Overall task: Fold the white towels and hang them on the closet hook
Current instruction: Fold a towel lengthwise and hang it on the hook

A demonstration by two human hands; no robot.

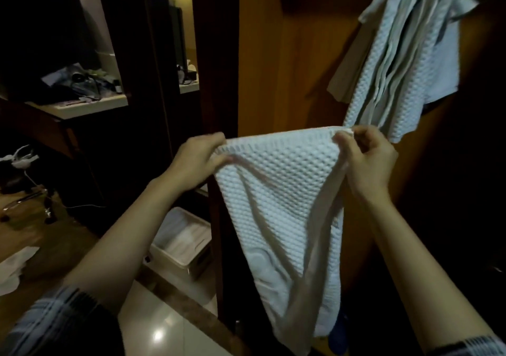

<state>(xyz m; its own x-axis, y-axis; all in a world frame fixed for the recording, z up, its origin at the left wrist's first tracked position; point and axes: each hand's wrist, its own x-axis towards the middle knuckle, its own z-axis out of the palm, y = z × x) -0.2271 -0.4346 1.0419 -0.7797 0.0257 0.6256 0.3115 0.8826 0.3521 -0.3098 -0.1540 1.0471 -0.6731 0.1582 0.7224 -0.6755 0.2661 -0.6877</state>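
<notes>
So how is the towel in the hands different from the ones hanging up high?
The held towel is one piece, stretched between the left hand and right hand; the hanging towels are several, bunched together. The held towel hangs lower, the hanging towels higher against the closet. Both are white with a bumpy waffle weave.

Dim bedroom or hotel room, wooden closet (287, 68) at right with towels hanging (397, 63), cluttered desk (90, 106) far left, white storage bin (178, 257) on floor, glossy tile nearby
</notes>
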